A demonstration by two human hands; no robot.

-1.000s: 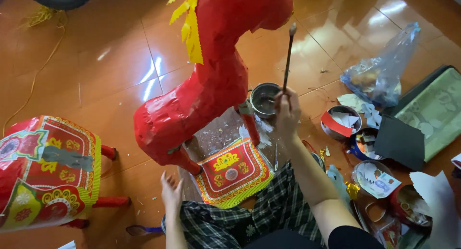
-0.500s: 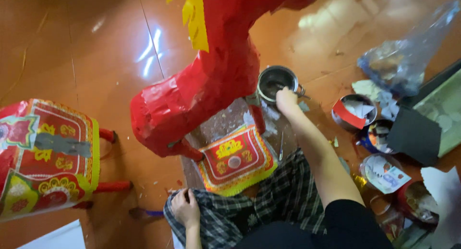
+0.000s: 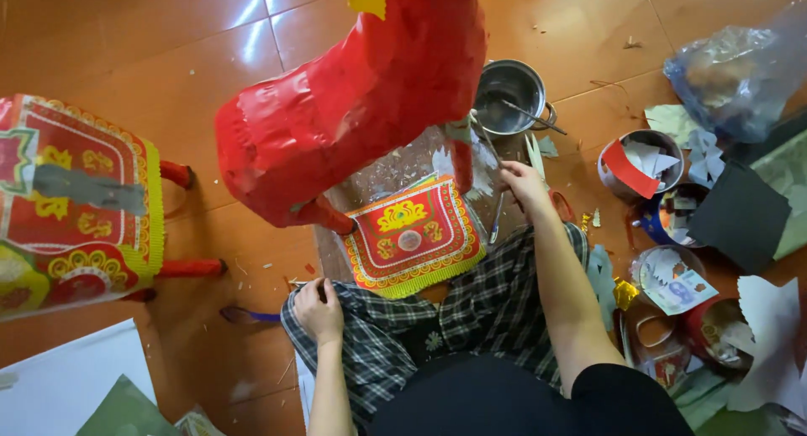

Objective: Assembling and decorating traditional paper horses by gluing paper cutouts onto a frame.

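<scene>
right hand (image 3: 523,184) is closing its fingers round a thin stick (image 3: 498,213), gripping it near the upper part, the lower end hanging down toward the plaid lap (image 3: 471,310). the stick's top is running up past the hand toward the metal pot (image 3: 509,98), which is sitting on the floor just beyond the fingers; another thin rod is leaning inside that pot. the red paper horse (image 3: 361,108) is standing just left of the hand, its rear leg nearly brushing the knuckles, and the patterned red-and-yellow panel (image 3: 412,238) is lying under it, beside the stick's low end.

left hand (image 3: 319,311) is resting on the left knee, fingers curled loosely on the plaid cloth, holding nothing i can make out. a second decorated piece (image 3: 76,209) is sitting well off to the left. tins of paper scraps (image 3: 640,163) are crowding the floor to the right.
</scene>
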